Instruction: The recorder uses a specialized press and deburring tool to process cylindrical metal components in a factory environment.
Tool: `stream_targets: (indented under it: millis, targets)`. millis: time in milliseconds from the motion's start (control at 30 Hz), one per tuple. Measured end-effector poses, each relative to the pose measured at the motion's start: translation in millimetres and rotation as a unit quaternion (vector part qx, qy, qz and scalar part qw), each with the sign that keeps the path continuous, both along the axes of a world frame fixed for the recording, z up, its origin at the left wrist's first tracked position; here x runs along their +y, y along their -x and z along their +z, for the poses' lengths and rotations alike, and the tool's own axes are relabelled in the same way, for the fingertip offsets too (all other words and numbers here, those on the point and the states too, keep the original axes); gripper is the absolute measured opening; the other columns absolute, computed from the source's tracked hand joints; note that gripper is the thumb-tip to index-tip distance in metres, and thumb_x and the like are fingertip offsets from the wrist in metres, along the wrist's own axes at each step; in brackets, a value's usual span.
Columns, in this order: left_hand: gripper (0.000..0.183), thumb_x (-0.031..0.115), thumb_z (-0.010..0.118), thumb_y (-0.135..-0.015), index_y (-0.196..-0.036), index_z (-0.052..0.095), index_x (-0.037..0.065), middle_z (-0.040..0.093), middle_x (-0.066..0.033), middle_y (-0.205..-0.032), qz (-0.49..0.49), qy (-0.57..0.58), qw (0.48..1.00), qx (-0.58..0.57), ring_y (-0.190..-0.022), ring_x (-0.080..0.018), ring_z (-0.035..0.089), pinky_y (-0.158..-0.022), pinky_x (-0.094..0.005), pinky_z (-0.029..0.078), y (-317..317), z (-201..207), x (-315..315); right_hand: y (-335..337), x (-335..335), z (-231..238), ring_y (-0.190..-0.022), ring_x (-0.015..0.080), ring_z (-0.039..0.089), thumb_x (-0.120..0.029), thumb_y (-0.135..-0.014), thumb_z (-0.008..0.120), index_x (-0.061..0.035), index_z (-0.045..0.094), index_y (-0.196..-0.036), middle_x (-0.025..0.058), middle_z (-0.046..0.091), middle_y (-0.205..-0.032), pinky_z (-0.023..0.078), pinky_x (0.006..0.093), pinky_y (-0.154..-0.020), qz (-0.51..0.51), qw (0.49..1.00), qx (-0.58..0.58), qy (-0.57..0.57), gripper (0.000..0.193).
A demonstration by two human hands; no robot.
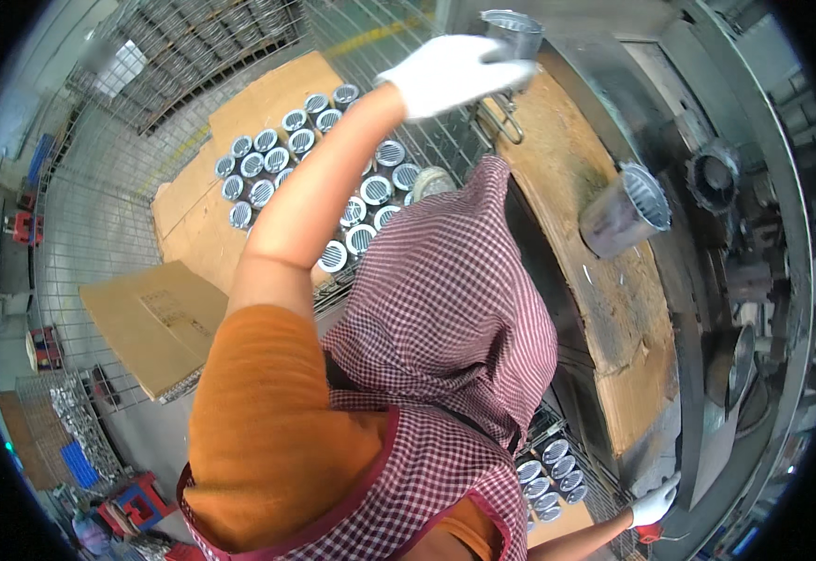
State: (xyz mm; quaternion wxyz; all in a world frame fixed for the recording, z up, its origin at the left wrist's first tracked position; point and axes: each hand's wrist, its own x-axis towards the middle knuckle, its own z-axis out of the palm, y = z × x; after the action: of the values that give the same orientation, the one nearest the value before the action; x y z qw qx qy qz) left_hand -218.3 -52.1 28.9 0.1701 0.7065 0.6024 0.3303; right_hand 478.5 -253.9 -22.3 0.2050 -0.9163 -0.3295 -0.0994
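Note:
My left hand (454,77), in a white glove, reaches across to the far end of a wooden bench top (557,140). Its thumb and fingers are spread, close to a grey metal cylinder (514,37) with a toothed rim; whether they touch it I cannot tell. Another such cylinder (618,215), ribbed inside, lies tilted on the bench. Far off at the lower right is my right hand (653,506), also white-gloved, by the edge of the metal machine. Its fingers are small and partly hidden. A red-handled thing (649,534) shows just below it.
Left of the bench, a wire cage (80,224) holds cardboard (188,210) with several rows of slotted-top metal cylinders (301,142). A cardboard flap (155,323) sticks out. More cylinders (548,479) stand at the lower right. A round toothed metal part (713,178) sits on the machine side.

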Motion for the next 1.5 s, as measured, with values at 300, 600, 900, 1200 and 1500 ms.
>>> stream_targets:
  millis: [300, 600, 900, 1200, 1500]
  targets:
    - [0.059, 0.050, 0.058, -0.083, -0.119, 0.062, 0.003, 0.061, -0.0264, -0.119, 0.357, 0.483, 0.798, 0.053, -0.111, -0.0383, 0.060, -0.094, -0.0430, 0.048, 145, -401, -174, -5, 12, 6, -0.098, 0.0301, 0.063, -0.069, -0.086, 0.048, -0.0038, 0.064, -0.122, 0.0138, 0.067, -0.117, 0.046, 0.0374, -0.089, -0.050, 0.998, 0.013, 0.020, 0.076]
    - [0.130, 0.053, 0.085, -0.052, -0.153, 0.006, 0.035, 0.033, -0.0155, -0.150, 0.465, 0.551, 0.690, -0.067, -0.130, -0.0338, 0.047, -0.102, -0.0443, 0.044, 81, -476, -213, 2, 10, 13, -0.085, 0.0258, 0.062, -0.064, -0.089, 0.050, -0.0028, 0.066, -0.120, 0.0111, 0.069, -0.109, 0.047, 0.0371, -0.077, -0.052, 0.998, 0.017, 0.044, 0.070]
    - [0.111, 0.034, 0.079, -0.065, -0.151, 0.009, 0.040, 0.042, -0.0183, -0.138, 0.439, 0.551, 0.710, 0.027, -0.117, -0.0376, 0.056, -0.095, -0.0455, 0.050, 84, -428, -223, 11, 16, 5, -0.061, 0.0169, 0.047, -0.057, -0.088, 0.058, 0.0002, 0.070, -0.109, 0.0055, 0.064, -0.079, 0.040, 0.0324, -0.057, -0.038, 0.998, 0.039, -0.036, 0.062]
    - [0.057, 0.034, 0.074, -0.070, -0.123, 0.058, 0.022, 0.056, -0.0195, -0.116, 0.344, 0.438, 0.804, 0.210, -0.105, -0.0368, 0.059, -0.088, -0.0465, 0.050, 124, -329, -264, -34, 1, -1, -0.068, 0.0214, 0.053, -0.059, -0.089, 0.054, -0.0002, 0.069, -0.110, 0.0099, 0.070, -0.092, 0.043, 0.0339, -0.066, -0.043, 0.999, 0.029, -0.010, 0.065]
    - [0.078, 0.025, 0.085, -0.058, -0.128, 0.054, 0.010, 0.047, -0.0187, -0.121, 0.456, -0.050, 0.888, 0.034, -0.111, -0.0345, 0.052, -0.098, -0.0435, 0.043, 81, -135, -194, 17, 13, 0, -0.085, 0.0263, 0.065, -0.055, -0.092, 0.052, 0.0013, 0.069, -0.104, 0.0124, 0.072, -0.097, 0.045, 0.0373, -0.080, -0.025, 0.998, 0.019, -0.060, 0.060]
